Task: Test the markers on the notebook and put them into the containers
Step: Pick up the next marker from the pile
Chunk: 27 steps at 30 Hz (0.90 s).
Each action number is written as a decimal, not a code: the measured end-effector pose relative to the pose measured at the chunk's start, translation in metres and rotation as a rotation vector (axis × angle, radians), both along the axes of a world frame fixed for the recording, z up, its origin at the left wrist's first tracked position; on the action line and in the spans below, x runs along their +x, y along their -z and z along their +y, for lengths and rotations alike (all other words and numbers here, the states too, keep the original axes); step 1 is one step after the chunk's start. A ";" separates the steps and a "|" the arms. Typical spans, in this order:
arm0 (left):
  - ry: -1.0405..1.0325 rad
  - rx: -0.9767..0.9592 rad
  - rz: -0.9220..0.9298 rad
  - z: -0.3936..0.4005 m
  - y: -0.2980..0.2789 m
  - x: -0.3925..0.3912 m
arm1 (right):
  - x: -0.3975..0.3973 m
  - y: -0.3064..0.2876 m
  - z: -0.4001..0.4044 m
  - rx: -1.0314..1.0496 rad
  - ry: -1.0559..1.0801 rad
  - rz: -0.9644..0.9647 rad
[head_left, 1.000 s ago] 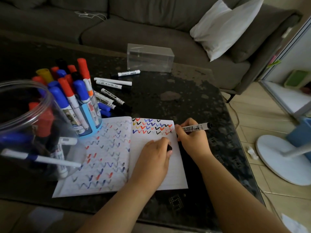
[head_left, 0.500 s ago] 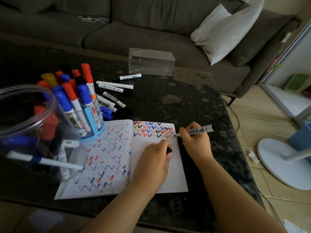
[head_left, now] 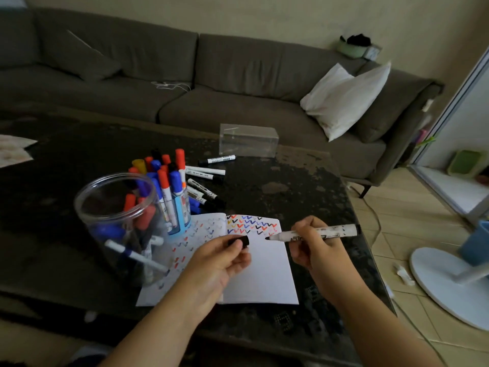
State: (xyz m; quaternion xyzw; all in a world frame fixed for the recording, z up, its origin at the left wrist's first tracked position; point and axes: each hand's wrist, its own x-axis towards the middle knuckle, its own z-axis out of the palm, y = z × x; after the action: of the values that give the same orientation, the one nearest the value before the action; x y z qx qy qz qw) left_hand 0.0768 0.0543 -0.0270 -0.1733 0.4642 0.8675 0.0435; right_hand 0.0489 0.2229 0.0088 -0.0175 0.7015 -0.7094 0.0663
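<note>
Dim room, beige wall (head_left: pixel 291 17). Grey-brown sofa (head_left: pixel 238 75) with white pillow (head_left: pixel 344 99) behind dark mottled coffee table (head_left: pixel 291 186). Tan tiled floor (head_left: pixel 397 213), white fan base (head_left: pixel 449 282) right.

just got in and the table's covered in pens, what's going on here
A person is trying out markers on an open notebook whose pages carry rows of coloured zigzag marks. The right hand holds an uncapped black marker, tip pointing left just above the page, and the left hand pinches its black cap. Many markers already stand in a blue holder and a clear round jar. Several more markers lie loose on the dark table.
</note>
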 end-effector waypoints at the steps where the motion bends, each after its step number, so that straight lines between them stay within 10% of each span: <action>1: 0.016 0.006 0.022 -0.003 -0.005 0.009 | 0.008 -0.005 -0.004 -0.018 -0.014 0.008; 10: 0.139 -0.075 0.126 -0.011 -0.035 0.062 | 0.057 -0.022 -0.027 -0.021 -0.121 0.109; 17: 0.370 -0.856 0.266 -0.020 -0.046 0.089 | 0.079 -0.025 -0.035 0.051 -0.092 0.180; 27: 0.243 -0.838 0.347 -0.025 -0.047 0.110 | 0.096 -0.033 -0.055 -0.003 -0.128 0.102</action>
State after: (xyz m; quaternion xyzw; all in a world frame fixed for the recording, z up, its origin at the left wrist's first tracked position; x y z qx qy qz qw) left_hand 0.1867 0.0291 0.0197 0.0272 0.7919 0.6100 -0.0070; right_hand 0.1447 0.1681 0.0415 -0.0986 0.7003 -0.7029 0.0759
